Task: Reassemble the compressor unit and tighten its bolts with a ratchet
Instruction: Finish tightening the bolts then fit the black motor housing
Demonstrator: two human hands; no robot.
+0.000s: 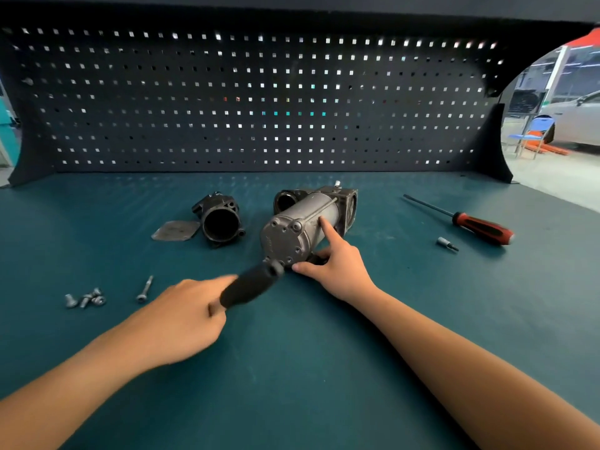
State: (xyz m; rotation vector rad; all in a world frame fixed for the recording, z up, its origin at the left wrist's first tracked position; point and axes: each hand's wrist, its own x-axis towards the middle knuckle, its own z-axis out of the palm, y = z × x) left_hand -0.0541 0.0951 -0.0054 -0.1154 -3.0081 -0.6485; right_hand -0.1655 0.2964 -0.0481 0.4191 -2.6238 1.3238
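Note:
The grey compressor unit [302, 222] lies on its side in the middle of the green bench, its end cap facing me. My right hand [334, 261] holds it at the near right side, index finger stretched along the cylinder and thumb by the end cap. My left hand [185, 319] grips the black handle of the ratchet [251, 284], whose head sits at the lower edge of the end cap. A separate black cylinder housing [220, 220] and a flat metal plate [175, 230] lie to the left of the unit.
Several short bolts [86, 299] and one long bolt [145, 289] lie at the left. A red-handled screwdriver [467, 220] and a small socket bit [446, 243] lie at the right. A dark pegboard [259, 102] closes the back of the bench.

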